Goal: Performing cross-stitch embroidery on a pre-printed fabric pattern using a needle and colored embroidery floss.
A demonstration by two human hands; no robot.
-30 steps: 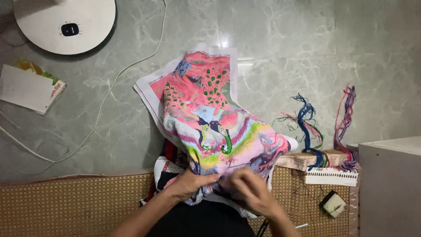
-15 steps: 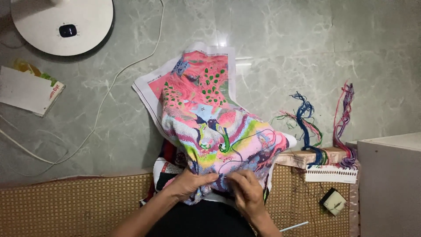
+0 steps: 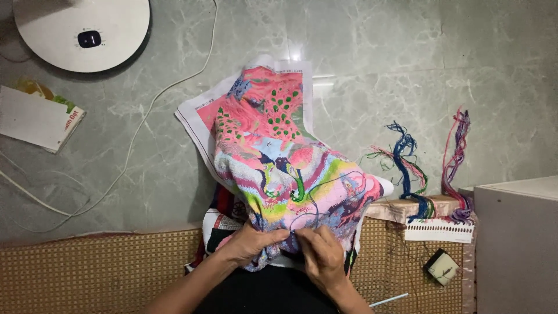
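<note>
Matt stitched cloth canvas (image 3: 290, 174) lies over glossy marble-look floor (image 3: 378, 70) and rough woven mat (image 3: 87, 267).

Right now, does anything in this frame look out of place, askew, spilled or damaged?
Nothing looks damaged or spilled. The cross-stitch canvas is bunched and draped over the lap, with both the left hand and right hand gripping its lower edge. Loose embroidery threads trail untidily across the floor.

Embroidery cloth (image 3: 290, 174) left of threads (image 3: 410, 168)
</note>
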